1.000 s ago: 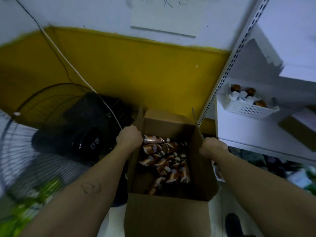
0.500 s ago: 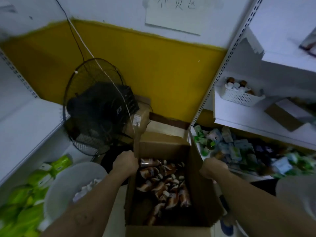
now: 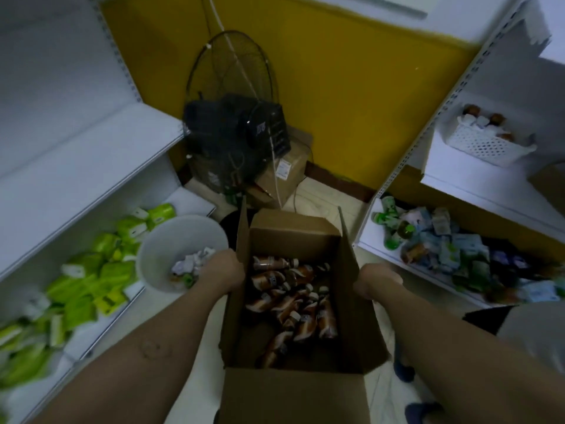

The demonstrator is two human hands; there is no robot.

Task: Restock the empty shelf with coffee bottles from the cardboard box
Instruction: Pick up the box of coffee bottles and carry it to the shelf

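While carried between white metal shelves, open brown corrugated cardboard box [image 3: 293, 393] gripped at both side walls: left hand [image 3: 224, 270] closed on left wall, right hand [image 3: 377, 281] closed on right wall. Brown plastic coffee bottles [image 3: 293, 304], glossy, white-capped, heaped loose inside box. None shelved yet; bare white upper left shelf [image 3: 76, 166] unfilled. Restocking not begun.

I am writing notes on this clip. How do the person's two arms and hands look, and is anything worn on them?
Both forearms are bare: no sleeves, gloves, watch or bracelet show. The left hand and right hand carry no visible rings. The left forearm bears a faint round mark. The picture is dim and somewhat blurred.
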